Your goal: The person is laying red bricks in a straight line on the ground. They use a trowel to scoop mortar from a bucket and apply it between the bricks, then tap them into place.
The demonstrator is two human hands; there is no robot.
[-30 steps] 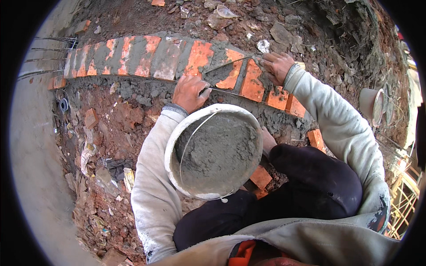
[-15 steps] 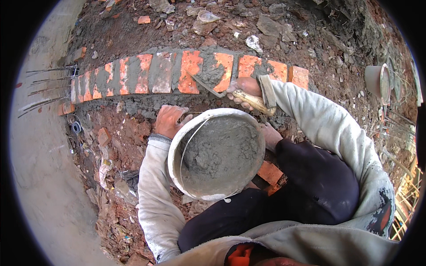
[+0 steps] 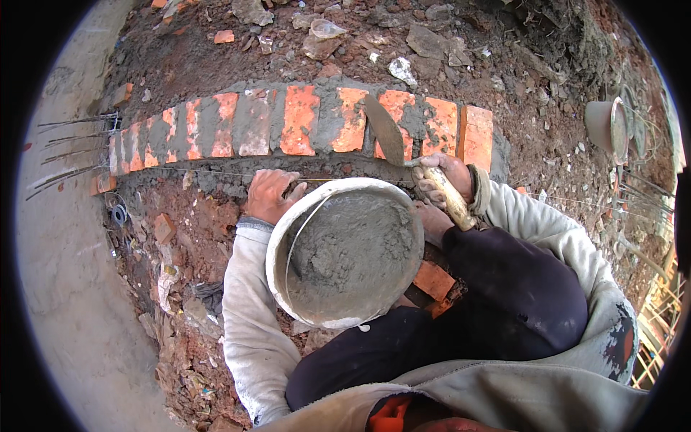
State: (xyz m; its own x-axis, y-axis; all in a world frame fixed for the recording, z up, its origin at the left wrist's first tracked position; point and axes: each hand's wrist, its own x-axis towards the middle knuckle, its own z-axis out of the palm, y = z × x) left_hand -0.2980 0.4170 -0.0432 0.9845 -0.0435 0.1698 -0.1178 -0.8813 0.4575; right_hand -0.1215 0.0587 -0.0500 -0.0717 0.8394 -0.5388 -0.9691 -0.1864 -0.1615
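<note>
My right hand (image 3: pixel 450 178) grips the wooden handle of a trowel (image 3: pixel 384 129). The trowel's mortar-smeared blade points away from me, over the bricks toward the right end of a low brick course (image 3: pixel 299 121). Grey mortar fills the joints and smears several brick faces. Between my arms stands a white bucket (image 3: pixel 272 263) with grey mortar (image 3: pixel 353 248) inside and a thin wire handle across its left side. Just left of the bucket's rim, my left hand (image 3: pixel 272 194) is closed with fingers curled; what it holds, if anything, is hidden.
A taut string line (image 3: pixel 216 172) runs along the near side of the course. Thin steel bars (image 3: pixel 75 133) stick out of the concrete wall (image 3: pixel 79 288) at left. A loose brick (image 3: pixel 433 280) lies beside my leg. Another bucket (image 3: pixel 606 129) stands at far right, on rubble-strewn soil.
My right hand has drawn the trowel right and toward me. Its blade has swung to point farther away from me. My left hand stays beside the bucket.
</note>
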